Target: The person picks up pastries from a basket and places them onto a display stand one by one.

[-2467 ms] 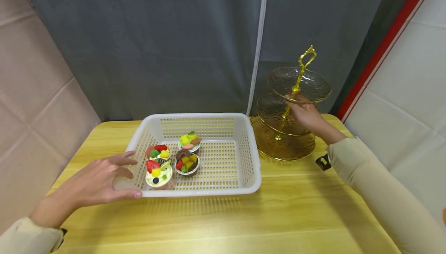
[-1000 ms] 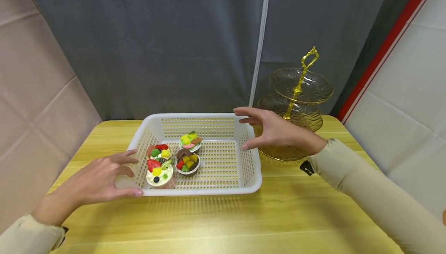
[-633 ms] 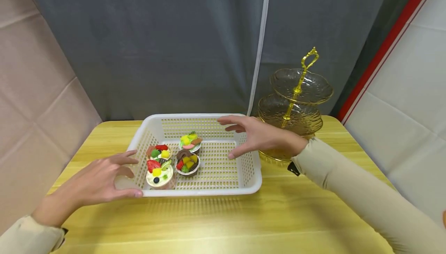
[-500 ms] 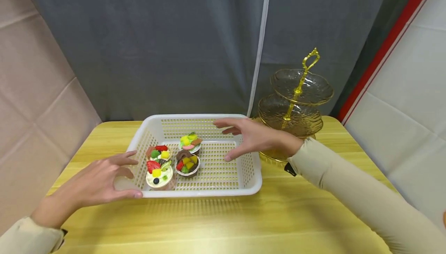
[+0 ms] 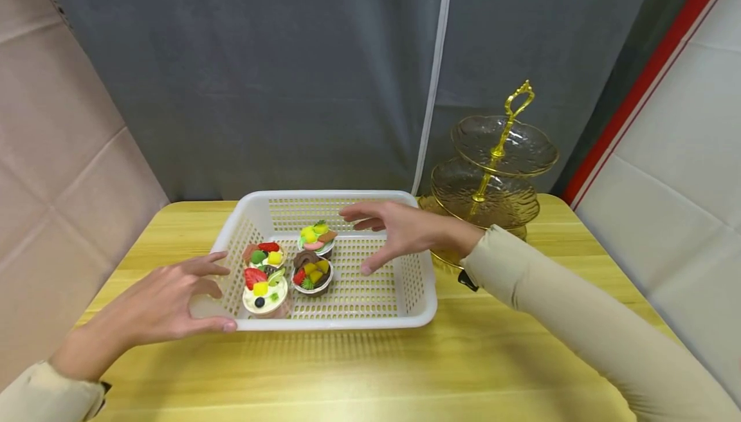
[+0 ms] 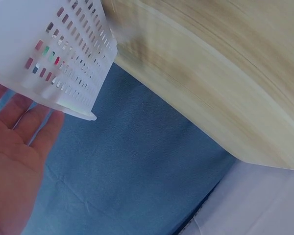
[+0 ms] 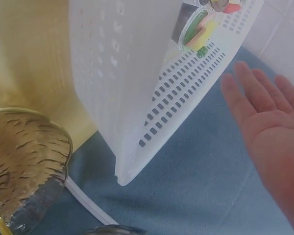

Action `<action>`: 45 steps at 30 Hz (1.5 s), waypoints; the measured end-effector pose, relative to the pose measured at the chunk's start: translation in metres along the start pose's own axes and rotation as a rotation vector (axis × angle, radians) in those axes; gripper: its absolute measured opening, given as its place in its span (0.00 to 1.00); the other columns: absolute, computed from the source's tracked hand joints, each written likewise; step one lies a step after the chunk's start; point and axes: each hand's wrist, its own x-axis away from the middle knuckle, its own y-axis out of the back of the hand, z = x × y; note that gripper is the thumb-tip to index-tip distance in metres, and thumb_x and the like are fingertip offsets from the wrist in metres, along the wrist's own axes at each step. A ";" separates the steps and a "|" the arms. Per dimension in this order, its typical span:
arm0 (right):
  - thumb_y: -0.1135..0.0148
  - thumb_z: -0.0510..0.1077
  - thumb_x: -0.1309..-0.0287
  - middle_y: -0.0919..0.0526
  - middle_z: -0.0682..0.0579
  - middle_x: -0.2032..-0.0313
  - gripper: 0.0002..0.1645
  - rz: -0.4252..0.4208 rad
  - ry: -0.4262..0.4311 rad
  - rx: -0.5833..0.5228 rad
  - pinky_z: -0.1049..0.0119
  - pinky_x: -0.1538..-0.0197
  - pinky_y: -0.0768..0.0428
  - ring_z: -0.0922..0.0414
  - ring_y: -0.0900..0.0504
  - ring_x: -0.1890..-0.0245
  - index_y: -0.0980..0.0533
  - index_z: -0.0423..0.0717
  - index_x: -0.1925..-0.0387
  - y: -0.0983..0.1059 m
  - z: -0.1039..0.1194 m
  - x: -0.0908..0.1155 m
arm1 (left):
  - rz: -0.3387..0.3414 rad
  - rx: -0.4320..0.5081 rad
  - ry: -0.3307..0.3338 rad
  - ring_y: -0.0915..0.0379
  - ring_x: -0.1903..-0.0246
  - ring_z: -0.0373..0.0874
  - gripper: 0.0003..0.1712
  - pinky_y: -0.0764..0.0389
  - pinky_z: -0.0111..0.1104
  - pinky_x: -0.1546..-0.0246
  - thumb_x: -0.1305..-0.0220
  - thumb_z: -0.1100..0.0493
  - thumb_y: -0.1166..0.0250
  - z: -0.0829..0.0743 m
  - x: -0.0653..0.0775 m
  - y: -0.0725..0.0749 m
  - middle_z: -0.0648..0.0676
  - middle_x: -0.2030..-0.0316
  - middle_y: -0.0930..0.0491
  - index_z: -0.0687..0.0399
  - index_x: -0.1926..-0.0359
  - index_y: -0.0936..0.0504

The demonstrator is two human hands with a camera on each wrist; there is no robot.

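A white perforated basket (image 5: 359,323) stands on the table with several toy cupcakes in its left half. Among them are a chocolate cupcake (image 5: 312,274) with orange cubes, a cream cup (image 5: 265,296) with strawberry and blueberry, a fruit-topped cupcake (image 5: 264,255) behind it, and a green-and-yellow-topped cupcake (image 5: 316,238). My left hand (image 5: 159,300) is at the basket's left end, thumb at the front-left corner of the rim, fingers loosely extended. Above the basket's right half, my right hand (image 5: 399,232) is spread, thumb and fingers apart, holding nothing; its fingertips point toward the cupcakes.
A three-tier gold-rimmed glass stand (image 5: 489,200) with a gold handle is right of the basket, partly behind my right arm. The wooden table (image 5: 324,377) extends in front. A grey curtain (image 5: 260,74) hangs behind, with pale panels at both sides.
My right hand has left the stem of the tiered stand and moved left over the basket, nearer the cupcakes, with fingers spread. The left hand and cupcakes have stayed put.
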 end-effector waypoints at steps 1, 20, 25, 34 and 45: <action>0.20 0.42 0.55 0.33 0.40 0.31 0.57 0.006 0.000 0.005 0.58 0.33 0.34 0.43 0.30 0.33 0.41 0.36 0.28 0.000 0.000 -0.002 | -0.002 0.000 -0.001 0.20 0.48 0.57 0.26 0.19 0.46 0.67 0.60 0.27 0.26 0.000 0.000 0.000 0.52 0.54 0.16 0.41 0.76 0.16; 0.19 0.44 0.56 0.34 0.46 0.30 0.56 0.075 -0.012 0.032 0.58 0.34 0.32 0.48 0.31 0.31 0.39 0.39 0.28 -0.006 0.010 -0.034 | -0.009 0.007 0.018 0.20 0.48 0.56 0.26 0.19 0.46 0.67 0.59 0.27 0.26 0.001 0.001 -0.003 0.52 0.53 0.16 0.41 0.76 0.17; 0.20 0.43 0.55 0.35 0.45 0.29 0.55 0.097 -0.021 -0.018 0.63 0.36 0.30 0.48 0.29 0.33 0.39 0.39 0.28 -0.012 0.012 -0.042 | -0.009 0.010 0.017 0.20 0.48 0.56 0.25 0.20 0.45 0.67 0.60 0.27 0.26 0.001 0.001 -0.002 0.52 0.53 0.16 0.40 0.76 0.17; 0.21 0.43 0.53 0.36 0.41 0.29 0.55 0.124 -0.050 -0.053 0.63 0.38 0.28 0.46 0.28 0.34 0.41 0.41 0.27 -0.020 0.010 -0.053 | -0.002 0.014 0.021 0.21 0.47 0.57 0.26 0.19 0.46 0.67 0.60 0.27 0.26 0.001 0.001 -0.002 0.52 0.52 0.16 0.40 0.75 0.16; 0.21 0.42 0.53 0.34 0.43 0.30 0.55 0.166 -0.126 -0.057 0.53 0.34 0.33 0.46 0.31 0.32 0.41 0.42 0.27 -0.032 0.001 -0.064 | -0.006 0.014 0.032 0.20 0.48 0.56 0.27 0.19 0.46 0.67 0.59 0.27 0.26 0.001 0.001 -0.003 0.52 0.53 0.16 0.42 0.75 0.16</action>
